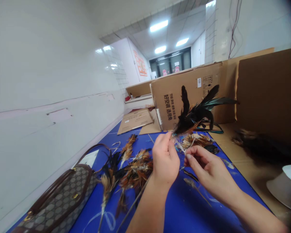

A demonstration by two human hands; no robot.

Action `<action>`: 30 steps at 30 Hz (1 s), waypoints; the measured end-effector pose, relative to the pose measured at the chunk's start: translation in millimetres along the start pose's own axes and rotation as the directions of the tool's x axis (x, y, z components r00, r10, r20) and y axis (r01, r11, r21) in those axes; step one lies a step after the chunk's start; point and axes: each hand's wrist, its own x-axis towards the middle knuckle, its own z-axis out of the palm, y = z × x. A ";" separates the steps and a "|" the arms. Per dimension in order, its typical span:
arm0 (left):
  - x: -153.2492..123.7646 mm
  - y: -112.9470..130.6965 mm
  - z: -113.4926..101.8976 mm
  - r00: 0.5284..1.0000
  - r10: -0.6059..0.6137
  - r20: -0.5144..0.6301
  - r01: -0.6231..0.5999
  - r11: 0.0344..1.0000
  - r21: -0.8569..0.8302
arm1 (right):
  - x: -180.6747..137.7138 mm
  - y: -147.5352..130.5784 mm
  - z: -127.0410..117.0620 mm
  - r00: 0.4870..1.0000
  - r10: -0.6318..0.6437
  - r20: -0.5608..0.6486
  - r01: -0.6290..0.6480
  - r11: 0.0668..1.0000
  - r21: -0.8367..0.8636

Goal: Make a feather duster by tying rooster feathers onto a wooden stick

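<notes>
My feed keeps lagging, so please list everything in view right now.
bunch of glossy black feathers: one, black with green sheen, raised at centre
loose brown and orange feathers: many, on the blue table cover, left of the hands
brown checked handbag: one, lower left, on the cover
brown cardboard boxes: several, behind the cover
dark feather pile: one, right, blurred
white hat-like thing: one, right edge
left hand: one, gripping the bunch's stems
right hand: one, fingertips at the stems
</notes>
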 end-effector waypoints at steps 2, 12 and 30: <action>-0.7 -1.0 1.8 1.000 0.019 0.003 -0.019 1.000 0.015 | 0.7 -0.9 -0.1 0.999 0.034 0.026 -0.035 0.998 0.058; -1.2 -5.1 6.6 0.996 0.092 -0.011 -0.091 0.994 0.068 | 5.8 -0.8 -5.0 0.986 0.159 0.051 -0.165 0.976 0.144; -3.0 0.3 9.0 0.996 0.085 0.030 -0.086 0.996 0.012 | 2.3 5.1 4.0 0.977 0.213 0.017 -0.211 0.949 0.233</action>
